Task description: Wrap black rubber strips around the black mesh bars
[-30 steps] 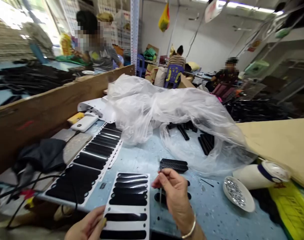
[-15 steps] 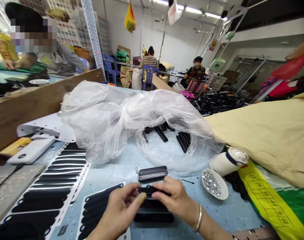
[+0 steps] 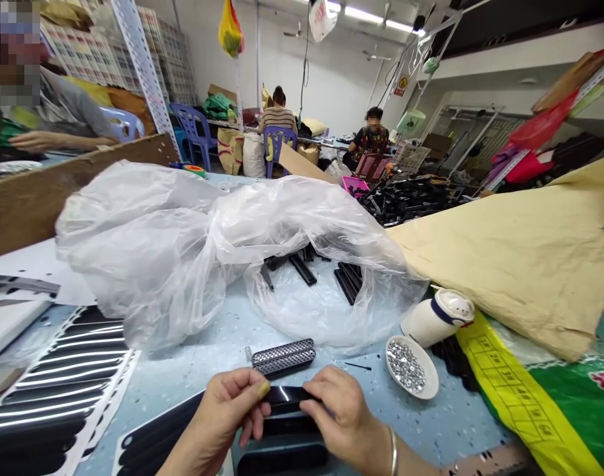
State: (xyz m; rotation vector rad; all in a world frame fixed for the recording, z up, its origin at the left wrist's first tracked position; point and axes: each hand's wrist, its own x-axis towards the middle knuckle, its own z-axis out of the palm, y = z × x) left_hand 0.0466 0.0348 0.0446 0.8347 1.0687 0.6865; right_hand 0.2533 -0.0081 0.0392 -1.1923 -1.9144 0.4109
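A glossy black strip (image 3: 286,395) is stretched level between my hands in the head view. My left hand (image 3: 227,410) pinches its left end between thumb and forefinger, the other fingers curled loosely below. At the right end, my right hand (image 3: 344,410) grips it with thumb and fingertips, hiding that end. Below the strip lie two long dark pieces with rounded ends, a nearer piece (image 3: 282,459) and a farther piece (image 3: 289,425). Just beyond my hands are black pieces with a diamond mesh pattern (image 3: 284,356). A sheet of black strips (image 3: 157,430) lies partly under my left forearm.
A white bowl (image 3: 433,391) of small shiny metal rings and a white bottle (image 3: 425,320) stand at right. A large clear plastic bag (image 3: 167,244) with black pieces spreads ahead. More strip sheets (image 3: 48,383) lie left, beside a wooden board (image 3: 73,188). Other people sit farther off.
The view has shifted to the right. The strip between my hands now shows its shiny face, and my left fingers have loosened below it. The dark pieces underneath show more clearly.
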